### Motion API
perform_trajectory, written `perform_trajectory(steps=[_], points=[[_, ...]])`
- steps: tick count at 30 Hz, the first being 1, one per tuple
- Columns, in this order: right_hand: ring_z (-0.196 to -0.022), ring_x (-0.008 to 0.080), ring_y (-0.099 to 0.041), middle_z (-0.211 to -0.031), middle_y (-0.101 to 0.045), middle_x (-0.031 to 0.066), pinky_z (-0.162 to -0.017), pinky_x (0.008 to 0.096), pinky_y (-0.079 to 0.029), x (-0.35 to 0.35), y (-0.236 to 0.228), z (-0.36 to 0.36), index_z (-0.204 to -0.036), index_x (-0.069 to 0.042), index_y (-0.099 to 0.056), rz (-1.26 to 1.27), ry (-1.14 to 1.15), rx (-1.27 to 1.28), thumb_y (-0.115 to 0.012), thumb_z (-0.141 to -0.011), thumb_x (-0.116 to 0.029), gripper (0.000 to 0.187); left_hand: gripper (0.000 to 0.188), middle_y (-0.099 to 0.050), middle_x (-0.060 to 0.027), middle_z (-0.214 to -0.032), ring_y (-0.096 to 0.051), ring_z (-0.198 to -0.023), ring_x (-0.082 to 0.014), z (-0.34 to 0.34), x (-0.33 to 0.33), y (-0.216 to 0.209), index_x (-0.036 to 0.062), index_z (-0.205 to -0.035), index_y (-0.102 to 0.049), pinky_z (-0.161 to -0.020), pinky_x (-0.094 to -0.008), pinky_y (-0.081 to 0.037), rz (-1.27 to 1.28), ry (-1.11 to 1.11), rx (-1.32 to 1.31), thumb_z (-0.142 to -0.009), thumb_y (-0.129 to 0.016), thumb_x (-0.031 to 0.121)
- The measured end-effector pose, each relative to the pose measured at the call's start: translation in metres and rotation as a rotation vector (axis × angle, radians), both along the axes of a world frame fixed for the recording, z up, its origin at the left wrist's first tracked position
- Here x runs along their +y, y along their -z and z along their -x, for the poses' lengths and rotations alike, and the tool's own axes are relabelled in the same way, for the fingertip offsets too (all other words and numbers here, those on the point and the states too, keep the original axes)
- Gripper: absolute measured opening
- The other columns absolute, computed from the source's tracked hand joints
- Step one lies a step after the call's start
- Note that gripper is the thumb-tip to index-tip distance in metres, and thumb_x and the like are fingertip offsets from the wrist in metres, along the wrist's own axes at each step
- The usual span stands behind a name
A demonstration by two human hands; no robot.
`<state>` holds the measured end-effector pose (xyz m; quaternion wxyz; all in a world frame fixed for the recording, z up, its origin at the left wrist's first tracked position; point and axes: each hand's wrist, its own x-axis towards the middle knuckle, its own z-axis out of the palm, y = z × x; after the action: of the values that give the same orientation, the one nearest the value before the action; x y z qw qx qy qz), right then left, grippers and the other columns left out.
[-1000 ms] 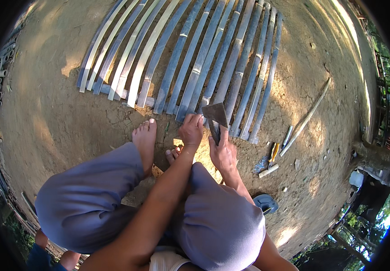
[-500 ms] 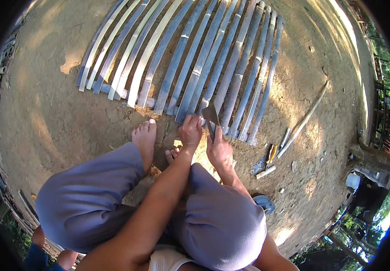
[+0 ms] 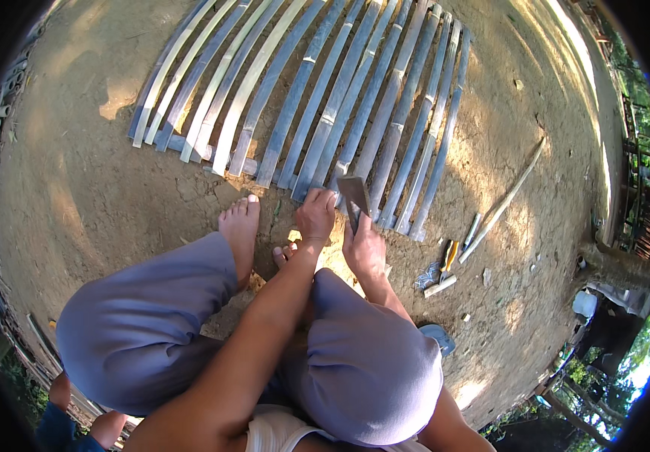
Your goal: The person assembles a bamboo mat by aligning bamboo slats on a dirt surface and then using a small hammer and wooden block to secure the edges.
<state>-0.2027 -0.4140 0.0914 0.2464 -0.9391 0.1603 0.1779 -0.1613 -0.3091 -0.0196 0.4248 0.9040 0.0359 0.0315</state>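
Several split bamboo slats (image 3: pixel 295 98) lie side by side across a bamboo crosspiece (image 3: pixel 248 167) on the ground. My left hand (image 3: pixel 315 218) is closed at the near ends of the middle slats, its fingertips pinched together; what they hold, if anything, is too small to make out. Just right of it, my right hand (image 3: pixel 365 248) grips a metal tool with a broad flat blade (image 3: pixel 354 193). The blade points up and away from me, close beside my left fingertips and above the slat ends. My right fingers wrap its lower part, hiding the handle.
To the right lie a yellow-and-black-handled tool (image 3: pixel 450 255), a pile of thin shiny pieces (image 3: pixel 426 277), a short pale stick (image 3: pixel 440 286) and a long curved stick (image 3: pixel 507 200). A grey-blue sandal (image 3: pixel 439 338) is near my right knee. Another person's limbs (image 3: pixel 108 429) show at lower left.
The blade in my right hand has tilted slightly, showing more of its flat face. My left hand stays at the slat ends. The whole view has shifted a little.
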Motion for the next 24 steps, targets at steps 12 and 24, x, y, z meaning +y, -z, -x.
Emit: perform_trajectory(steps=[12, 24], points=[[-0.080, 0.0512, -0.068, -0.089, -0.069, 0.0319, -0.070, 0.0576, -0.055, -0.003, -0.015, 0.011, -0.146, -0.002, -0.036, -0.079, 0.154, -0.145, -0.060, -0.097, -0.021, 0.058, 0.018, -0.071, -0.0123, -0.090, -0.070, -0.077, -0.0305, 0.033, 0.005, -0.028, 0.0064, -0.098, -0.073, -0.068, -0.0384, -0.053, 0.086, -0.116, 0.146, -0.087, -0.074, 0.020], [-0.079, 0.0497, -0.068, -0.093, -0.069, 0.0310, -0.068, 0.0572, -0.055, 0.000, -0.004, 0.015, -0.146, -0.002, -0.036, -0.046, 0.034, -0.107, -0.060, -0.098, -0.022, 0.058, 0.025, -0.070, -0.0060, -0.068, -0.068, -0.058, -0.0138, 0.024, -0.007, -0.003, -0.0048, -0.081, -0.073, -0.054, -0.0300, -0.052, 0.746, -0.533, 0.674, -0.092, -0.072, 0.017]])
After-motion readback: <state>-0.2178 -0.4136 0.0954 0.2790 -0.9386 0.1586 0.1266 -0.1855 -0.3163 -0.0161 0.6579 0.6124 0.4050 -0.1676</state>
